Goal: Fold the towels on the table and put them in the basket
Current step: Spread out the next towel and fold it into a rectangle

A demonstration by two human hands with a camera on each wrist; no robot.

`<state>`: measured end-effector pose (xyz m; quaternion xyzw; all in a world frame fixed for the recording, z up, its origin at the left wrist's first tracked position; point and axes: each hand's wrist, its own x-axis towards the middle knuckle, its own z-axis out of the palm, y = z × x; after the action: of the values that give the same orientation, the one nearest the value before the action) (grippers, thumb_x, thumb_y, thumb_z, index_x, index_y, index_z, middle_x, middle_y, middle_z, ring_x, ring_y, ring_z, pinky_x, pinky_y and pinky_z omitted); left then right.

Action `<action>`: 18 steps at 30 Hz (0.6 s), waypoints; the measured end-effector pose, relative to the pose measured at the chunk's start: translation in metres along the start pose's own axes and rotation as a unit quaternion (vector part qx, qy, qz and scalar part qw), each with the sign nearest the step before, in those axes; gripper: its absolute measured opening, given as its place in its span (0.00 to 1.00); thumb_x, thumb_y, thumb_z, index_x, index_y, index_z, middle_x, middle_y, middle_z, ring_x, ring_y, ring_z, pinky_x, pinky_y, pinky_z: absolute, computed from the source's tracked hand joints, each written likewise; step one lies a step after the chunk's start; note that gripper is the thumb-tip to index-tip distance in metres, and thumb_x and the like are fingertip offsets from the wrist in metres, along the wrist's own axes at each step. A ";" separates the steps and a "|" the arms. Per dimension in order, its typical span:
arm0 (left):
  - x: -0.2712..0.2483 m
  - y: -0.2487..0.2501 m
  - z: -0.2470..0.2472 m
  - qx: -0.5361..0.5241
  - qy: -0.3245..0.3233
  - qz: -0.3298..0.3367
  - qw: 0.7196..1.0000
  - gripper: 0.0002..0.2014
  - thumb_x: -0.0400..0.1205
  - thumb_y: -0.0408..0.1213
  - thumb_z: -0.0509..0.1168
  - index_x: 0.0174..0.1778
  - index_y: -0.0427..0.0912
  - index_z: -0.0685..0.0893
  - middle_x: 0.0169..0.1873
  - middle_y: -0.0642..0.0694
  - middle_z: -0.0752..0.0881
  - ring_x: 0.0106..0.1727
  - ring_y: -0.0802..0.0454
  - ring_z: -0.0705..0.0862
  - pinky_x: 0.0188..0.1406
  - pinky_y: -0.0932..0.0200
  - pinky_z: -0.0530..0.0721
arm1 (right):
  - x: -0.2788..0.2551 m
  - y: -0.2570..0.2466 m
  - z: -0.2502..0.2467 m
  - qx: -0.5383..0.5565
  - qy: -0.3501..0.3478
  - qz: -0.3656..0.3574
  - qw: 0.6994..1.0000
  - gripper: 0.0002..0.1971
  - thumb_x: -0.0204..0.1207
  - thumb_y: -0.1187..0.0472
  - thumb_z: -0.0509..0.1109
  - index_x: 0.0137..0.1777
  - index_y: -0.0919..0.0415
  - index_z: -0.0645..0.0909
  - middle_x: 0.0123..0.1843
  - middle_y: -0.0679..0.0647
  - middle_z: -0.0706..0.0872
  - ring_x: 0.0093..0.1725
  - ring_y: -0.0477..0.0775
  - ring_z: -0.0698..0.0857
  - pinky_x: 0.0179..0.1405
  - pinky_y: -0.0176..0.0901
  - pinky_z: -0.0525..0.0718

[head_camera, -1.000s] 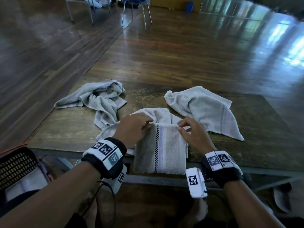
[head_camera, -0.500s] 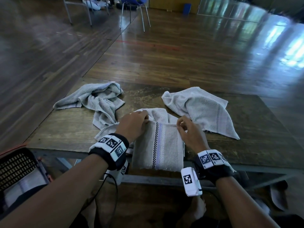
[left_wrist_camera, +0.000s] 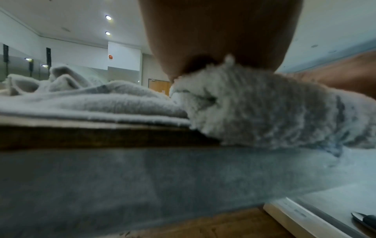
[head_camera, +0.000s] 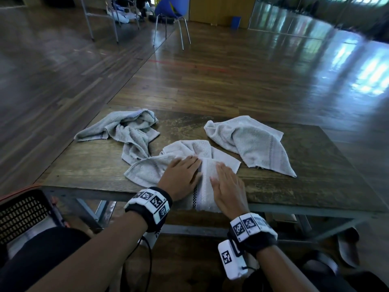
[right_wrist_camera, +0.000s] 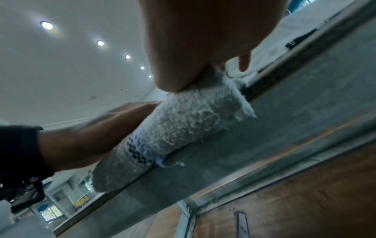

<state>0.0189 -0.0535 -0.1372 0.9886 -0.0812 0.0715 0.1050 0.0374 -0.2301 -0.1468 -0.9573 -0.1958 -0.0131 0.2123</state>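
The near towel (head_camera: pixel 207 180) lies at the front edge of the table (head_camera: pixel 84 165), its checkered-band end hanging a little over that edge. A moment ago both hands pinched its folded top edge; now they have let go and lie flat on it. The left hand (head_camera: pixel 181 175) presses the cloth left of the band, fingers straight and spread. The right hand (head_camera: pixel 228 186) presses beside it, palm down, gripping nothing. That reads as a fold just laid and being smoothed, though a loose wing of this towel spreads out to the left from under the left hand, so I judge more folding is needed.

Two more towels wait farther back on the table: a crumpled towel (head_camera: pixel 126 131) behind and left of the near towel, touching or overlapping its wing, and a loosely spread towel (head_camera: pixel 252 142) behind and right, close by.

The basket (head_camera: pixel 23 211) sits below the table's front-left corner, beside the person's knee. Nothing blocks the way to it.
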 end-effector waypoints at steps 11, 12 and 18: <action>-0.009 -0.027 0.003 0.058 -0.028 -0.081 0.995 0.29 0.85 0.54 0.40 0.81 0.46 0.54 0.83 0.50 0.53 0.84 0.53 0.45 0.77 0.36 0.34 | -0.008 0.030 -0.001 -0.019 -0.050 0.050 0.997 0.33 0.82 0.39 0.44 0.83 0.51 0.42 0.86 0.52 0.43 0.84 0.51 0.40 0.81 0.55 0.39; -0.014 -0.027 0.000 0.059 -0.002 -0.085 0.995 0.28 0.85 0.53 0.43 0.81 0.46 0.57 0.83 0.49 0.55 0.84 0.53 0.47 0.78 0.36 0.36 | -0.010 0.033 -0.004 -0.019 -0.034 0.051 0.998 0.33 0.82 0.39 0.46 0.83 0.52 0.45 0.86 0.53 0.45 0.84 0.52 0.42 0.81 0.55 0.40; -0.043 -0.030 -0.014 -0.174 0.105 -0.221 0.954 0.10 0.80 0.47 0.60 0.50 0.47 0.80 0.48 0.49 0.82 0.57 0.47 0.78 0.62 0.46 0.69 | -0.014 0.037 -0.027 0.095 0.040 0.107 0.989 0.15 0.78 0.47 0.63 0.60 0.52 0.77 0.60 0.51 0.81 0.62 0.52 0.76 0.68 0.54 0.69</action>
<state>-0.0194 -0.0150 -0.1365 0.9349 0.1400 0.1348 0.2968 0.0405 -0.2770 -0.1390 -0.9470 -0.0838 -0.0100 0.3100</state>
